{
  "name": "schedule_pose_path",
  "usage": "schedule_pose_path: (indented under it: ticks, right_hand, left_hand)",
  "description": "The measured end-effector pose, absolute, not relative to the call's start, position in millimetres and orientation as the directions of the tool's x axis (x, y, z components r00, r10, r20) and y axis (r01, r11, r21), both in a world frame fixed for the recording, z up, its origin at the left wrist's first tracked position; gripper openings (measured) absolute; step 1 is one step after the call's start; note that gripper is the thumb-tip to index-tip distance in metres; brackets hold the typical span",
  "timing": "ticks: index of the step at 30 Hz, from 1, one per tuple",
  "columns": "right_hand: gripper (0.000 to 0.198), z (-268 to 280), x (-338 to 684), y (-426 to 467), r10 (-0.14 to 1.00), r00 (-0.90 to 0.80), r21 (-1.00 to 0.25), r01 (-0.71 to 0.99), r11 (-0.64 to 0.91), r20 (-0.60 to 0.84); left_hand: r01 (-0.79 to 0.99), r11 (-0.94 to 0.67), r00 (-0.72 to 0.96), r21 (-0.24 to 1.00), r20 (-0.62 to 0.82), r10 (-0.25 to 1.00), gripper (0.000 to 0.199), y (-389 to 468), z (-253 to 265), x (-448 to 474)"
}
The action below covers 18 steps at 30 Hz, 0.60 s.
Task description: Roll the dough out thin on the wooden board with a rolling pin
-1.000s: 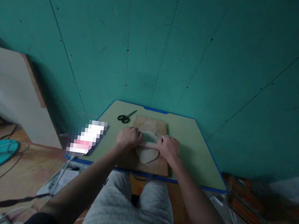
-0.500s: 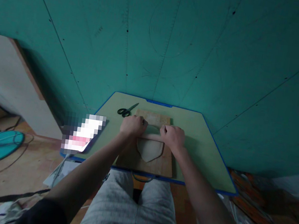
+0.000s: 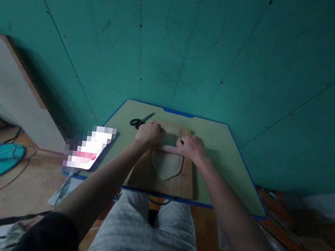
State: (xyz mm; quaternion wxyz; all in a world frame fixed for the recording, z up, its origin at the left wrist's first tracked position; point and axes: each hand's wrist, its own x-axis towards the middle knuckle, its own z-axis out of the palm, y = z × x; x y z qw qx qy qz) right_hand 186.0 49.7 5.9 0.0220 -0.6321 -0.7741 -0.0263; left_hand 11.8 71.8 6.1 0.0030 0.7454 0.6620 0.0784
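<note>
A flat sheet of pale dough, tapering to a rounded point toward me, lies on a wooden cutting board. A pale rolling pin crosses its far edge, its ends hidden under my hands. My left hand is closed around the left end, and my right hand is closed at the right end. Between the hands, beyond the pin, is a greenish patch I cannot make out. Black-handled scissors lie just past my left hand.
The board rests on a small blue-edged table against a green wall. A phone-like device with a bright, blurred screen and a cable sits at the table's left edge. A white panel leans on the left.
Both hands and the rolling pin have shifted slightly away from me over the board, and more of the dough's near part shows. The view has moved a little.
</note>
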Motion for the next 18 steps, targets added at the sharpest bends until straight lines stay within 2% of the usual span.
schedule_pose_path:
  ticks: [10, 18]
  right_hand:
    - [0.043, 7, 188, 63, 0.992, -0.056, -0.031, 0.998, 0.06, 0.113]
    - [0.041, 5, 188, 71, 0.991, -0.134, -0.066, 0.989, 0.134, 0.017]
  left_hand:
    - [0.984, -0.152, 0.142, 0.096, 0.11, 0.984, 0.046, 89, 9, 14]
    - [0.984, -0.154, 0.145, 0.085, 0.106, 0.984, 0.046, 92, 8, 15]
